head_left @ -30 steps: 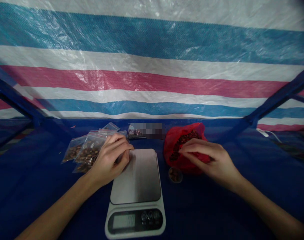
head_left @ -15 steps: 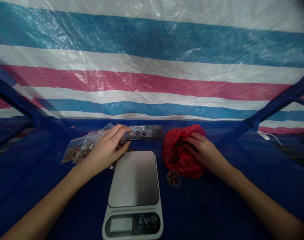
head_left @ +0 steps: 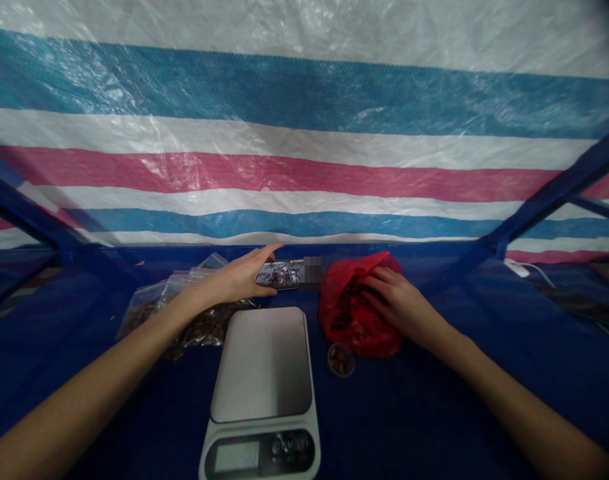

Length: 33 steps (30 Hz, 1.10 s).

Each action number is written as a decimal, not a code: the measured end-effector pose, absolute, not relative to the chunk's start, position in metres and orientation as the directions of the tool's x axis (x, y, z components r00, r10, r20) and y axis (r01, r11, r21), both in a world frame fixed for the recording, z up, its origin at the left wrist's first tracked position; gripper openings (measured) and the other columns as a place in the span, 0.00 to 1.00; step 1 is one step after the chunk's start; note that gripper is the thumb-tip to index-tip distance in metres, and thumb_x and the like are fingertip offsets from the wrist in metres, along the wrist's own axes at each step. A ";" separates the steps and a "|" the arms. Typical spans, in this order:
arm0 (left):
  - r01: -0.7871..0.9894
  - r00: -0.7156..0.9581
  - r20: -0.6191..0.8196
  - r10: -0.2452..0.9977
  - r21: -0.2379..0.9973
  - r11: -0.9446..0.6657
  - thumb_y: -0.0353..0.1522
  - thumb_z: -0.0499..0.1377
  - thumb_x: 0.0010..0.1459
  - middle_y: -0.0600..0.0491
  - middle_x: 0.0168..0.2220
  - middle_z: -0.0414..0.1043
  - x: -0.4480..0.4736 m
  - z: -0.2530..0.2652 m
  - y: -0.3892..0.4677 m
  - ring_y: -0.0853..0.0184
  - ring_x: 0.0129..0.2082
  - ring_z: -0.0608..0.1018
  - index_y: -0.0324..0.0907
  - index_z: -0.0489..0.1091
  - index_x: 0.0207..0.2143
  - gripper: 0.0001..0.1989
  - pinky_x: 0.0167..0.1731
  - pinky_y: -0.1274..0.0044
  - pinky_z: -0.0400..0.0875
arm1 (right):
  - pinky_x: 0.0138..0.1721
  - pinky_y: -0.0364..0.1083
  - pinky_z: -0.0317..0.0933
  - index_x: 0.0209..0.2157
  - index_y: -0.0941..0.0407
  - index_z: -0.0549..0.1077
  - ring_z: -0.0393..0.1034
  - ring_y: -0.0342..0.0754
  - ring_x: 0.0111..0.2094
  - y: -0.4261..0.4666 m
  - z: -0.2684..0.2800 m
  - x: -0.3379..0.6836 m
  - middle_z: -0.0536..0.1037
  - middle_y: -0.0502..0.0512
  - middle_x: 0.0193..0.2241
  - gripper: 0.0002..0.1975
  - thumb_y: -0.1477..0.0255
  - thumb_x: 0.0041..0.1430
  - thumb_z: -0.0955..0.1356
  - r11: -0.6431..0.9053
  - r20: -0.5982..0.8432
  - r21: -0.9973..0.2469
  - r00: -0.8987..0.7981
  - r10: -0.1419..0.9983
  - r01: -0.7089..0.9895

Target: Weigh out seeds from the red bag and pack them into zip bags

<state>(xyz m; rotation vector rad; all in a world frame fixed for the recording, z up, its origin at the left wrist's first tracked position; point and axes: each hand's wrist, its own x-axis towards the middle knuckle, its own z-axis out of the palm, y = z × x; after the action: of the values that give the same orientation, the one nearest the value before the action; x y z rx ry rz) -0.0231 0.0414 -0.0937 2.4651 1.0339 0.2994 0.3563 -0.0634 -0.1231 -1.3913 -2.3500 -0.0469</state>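
Phone (head_left: 281,275), red bag (head_left: 361,330) and scale (head_left: 263,363) on a blue counter (head_left: 399,413).
Your left hand (head_left: 241,277): thumb and fingers apart about the phone's left end, contact unclear; phone beyond the scale, its right part pixelated. Your right hand (head_left: 401,303): fingertips hidden inside the red bag, right of the scale, so that grip cannot be told. Clear bags (head_left: 204,330): partly covered by your left arm (head_left: 149,347). Scale: cut off at bottom; display (head_left: 237,457) digits and button (head_left: 290,445) marks too blurred to read.
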 end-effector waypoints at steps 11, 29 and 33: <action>0.563 0.698 0.134 0.704 0.506 -0.654 0.38 0.69 0.59 0.43 0.60 0.74 -0.034 -0.095 0.009 0.55 0.57 0.80 0.50 0.48 0.75 0.49 0.57 0.63 0.75 | 0.57 0.63 0.72 0.50 0.54 0.79 0.76 0.61 0.54 -0.065 -0.115 0.356 0.80 0.63 0.52 0.11 0.74 0.72 0.66 0.524 0.335 -0.223 -0.440 0.833 0.822; 0.606 0.452 0.409 0.793 0.511 -0.609 0.34 0.50 0.75 0.47 0.58 0.77 -0.065 -0.070 -0.018 0.59 0.60 0.77 0.45 0.71 0.60 0.16 0.64 0.63 0.70 | 0.56 0.60 0.72 0.58 0.53 0.75 0.76 0.62 0.53 -0.066 -0.120 0.361 0.79 0.64 0.54 0.17 0.65 0.71 0.69 0.484 0.358 -0.201 -0.396 0.846 0.852; 0.628 0.363 0.561 0.744 0.443 -0.640 0.28 0.51 0.71 0.50 0.47 0.80 -0.072 -0.079 -0.036 0.60 0.51 0.79 0.44 0.76 0.48 0.13 0.54 0.65 0.74 | 0.55 0.63 0.72 0.61 0.53 0.73 0.75 0.65 0.54 -0.067 -0.125 0.358 0.79 0.65 0.54 0.21 0.62 0.71 0.69 0.476 0.336 -0.196 -0.397 0.854 0.858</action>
<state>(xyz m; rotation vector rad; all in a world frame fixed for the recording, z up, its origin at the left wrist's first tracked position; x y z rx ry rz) -0.0718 -0.0359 -0.0795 2.4630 1.2513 1.1390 0.3584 -0.0669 -0.1246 -1.4327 -2.3381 -0.0125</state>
